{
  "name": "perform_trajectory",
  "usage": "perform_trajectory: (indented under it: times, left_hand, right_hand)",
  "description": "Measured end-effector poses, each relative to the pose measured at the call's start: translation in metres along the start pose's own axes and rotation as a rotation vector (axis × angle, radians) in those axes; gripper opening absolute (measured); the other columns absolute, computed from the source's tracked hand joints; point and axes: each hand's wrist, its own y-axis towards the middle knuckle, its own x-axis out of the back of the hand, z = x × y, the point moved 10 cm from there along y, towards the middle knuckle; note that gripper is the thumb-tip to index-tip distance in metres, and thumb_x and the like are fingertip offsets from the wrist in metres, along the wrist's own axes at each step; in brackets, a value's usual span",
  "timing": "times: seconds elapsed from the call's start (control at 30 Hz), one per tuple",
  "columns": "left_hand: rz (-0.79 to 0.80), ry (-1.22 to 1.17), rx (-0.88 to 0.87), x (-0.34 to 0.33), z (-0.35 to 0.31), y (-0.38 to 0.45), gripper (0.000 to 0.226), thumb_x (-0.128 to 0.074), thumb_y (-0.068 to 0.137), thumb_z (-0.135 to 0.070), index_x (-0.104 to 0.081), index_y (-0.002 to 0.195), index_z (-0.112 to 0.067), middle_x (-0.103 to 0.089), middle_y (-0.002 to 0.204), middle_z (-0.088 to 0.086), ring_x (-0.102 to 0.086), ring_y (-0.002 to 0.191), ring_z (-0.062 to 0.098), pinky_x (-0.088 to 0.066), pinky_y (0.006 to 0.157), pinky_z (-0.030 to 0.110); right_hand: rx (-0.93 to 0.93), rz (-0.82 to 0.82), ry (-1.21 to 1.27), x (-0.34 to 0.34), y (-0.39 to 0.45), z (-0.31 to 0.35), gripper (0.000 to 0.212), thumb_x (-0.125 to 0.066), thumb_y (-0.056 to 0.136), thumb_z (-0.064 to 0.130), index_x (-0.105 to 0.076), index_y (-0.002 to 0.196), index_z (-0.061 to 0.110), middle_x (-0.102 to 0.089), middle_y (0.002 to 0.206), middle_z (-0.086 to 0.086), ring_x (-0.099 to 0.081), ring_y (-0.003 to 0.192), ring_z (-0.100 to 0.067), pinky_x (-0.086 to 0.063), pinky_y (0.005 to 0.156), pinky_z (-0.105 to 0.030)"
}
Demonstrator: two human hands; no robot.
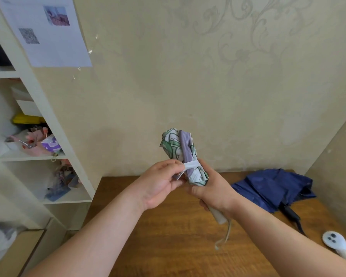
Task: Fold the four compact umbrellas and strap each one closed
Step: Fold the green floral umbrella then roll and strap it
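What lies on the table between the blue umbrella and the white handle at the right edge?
In the head view, the blue umbrella's own black handle lies across the wooden table there, pointing toward the white handle.

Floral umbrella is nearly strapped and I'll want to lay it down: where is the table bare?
The table is bare in front, from its left edge by the shelf unit across to below the hands. The right side is crowded: the blue umbrella and a white handle lie there.

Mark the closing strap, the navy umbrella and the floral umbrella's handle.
closing strap (pixel 191 164), head view, on the white band across the bundle.
navy umbrella (pixel 272 188), head view, on its crumpled canopy.
floral umbrella's handle (pixel 218 215), head view, on its pale lower end.
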Motion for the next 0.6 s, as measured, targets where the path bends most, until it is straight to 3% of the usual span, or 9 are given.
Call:
perform_trajectory:
  times: [0.07, 0.13, 0.23, 0.37, 0.5, 0.6]
  left_hand:
    - [0.039, -0.026, -0.019, -0.003, -0.001, 0.000, 0.012, -0.063, 0.100, -0.006, -0.066, 0.089, -0.005, -0.065, 0.122, 0.026, -0.059, 0.135, 0.035, -0.046, 0.117, 0.046]
    - [0.094, -0.046, -0.030, -0.006, -0.002, 0.001, 0.008, -0.064, 0.095, -0.008, -0.064, 0.090, -0.002, -0.064, 0.125, 0.027, -0.057, 0.136, 0.037, -0.047, 0.117, 0.046]
    - [0.136, 0.046, -0.037, -0.003, -0.001, 0.001, 0.010, -0.060, 0.104, -0.008, -0.063, 0.103, 0.001, -0.064, 0.128, 0.028, -0.061, 0.130, 0.035, -0.050, 0.113, 0.044]
    - [0.109, 0.327, -0.052, -0.003, -0.007, -0.003, 0.018, -0.059, 0.106, -0.015, -0.066, 0.090, -0.012, -0.065, 0.096, 0.006, -0.061, 0.097, 0.021, -0.053, 0.094, 0.033]
    - [0.168, 0.159, -0.037, -0.010, -0.005, -0.002, 0.010, -0.069, 0.096, -0.016, -0.065, 0.091, -0.009, -0.063, 0.108, 0.017, -0.061, 0.107, 0.026, -0.052, 0.103, 0.043]
    - [0.093, 0.168, -0.076, -0.007, -0.005, 0.002, 0.019, -0.071, 0.097, -0.013, -0.065, 0.079, -0.013, -0.064, 0.094, 0.012, -0.063, 0.093, 0.020, -0.057, 0.090, 0.035]
  right_hand:
    - [-0.012, 0.009, 0.090, 0.000, -0.002, 0.005, 0.034, -0.074, 0.089, 0.010, -0.065, 0.116, 0.029, -0.056, 0.077, -0.010, -0.046, 0.051, -0.027, -0.044, 0.047, -0.037]
    - [-0.052, 0.061, 0.175, 0.001, -0.005, 0.005, 0.019, -0.071, 0.088, 0.009, -0.061, 0.105, 0.010, -0.053, 0.075, -0.014, -0.044, 0.046, -0.025, -0.041, 0.047, -0.035]
    - [-0.100, 0.147, 0.227, -0.001, -0.011, 0.006, 0.025, -0.069, 0.082, 0.014, -0.058, 0.103, 0.006, -0.052, 0.072, -0.015, -0.045, 0.042, -0.024, -0.041, 0.049, -0.033]
    - [-0.150, 0.217, 0.319, -0.006, -0.017, 0.002, 0.034, -0.070, 0.077, 0.018, -0.057, 0.106, 0.004, -0.055, 0.071, -0.015, -0.044, 0.041, -0.023, -0.042, 0.047, -0.030]
    - [-0.297, 0.425, 0.525, -0.027, -0.028, -0.005, 0.035, -0.074, 0.075, 0.023, -0.061, 0.098, -0.001, -0.061, 0.076, -0.015, -0.048, 0.039, -0.018, -0.044, 0.043, -0.026]
    - [-0.398, 0.506, 0.635, -0.034, -0.033, -0.008, 0.047, -0.084, 0.072, 0.028, -0.064, 0.105, 0.002, -0.060, 0.088, -0.016, -0.054, 0.044, -0.019, -0.048, 0.043, -0.026]
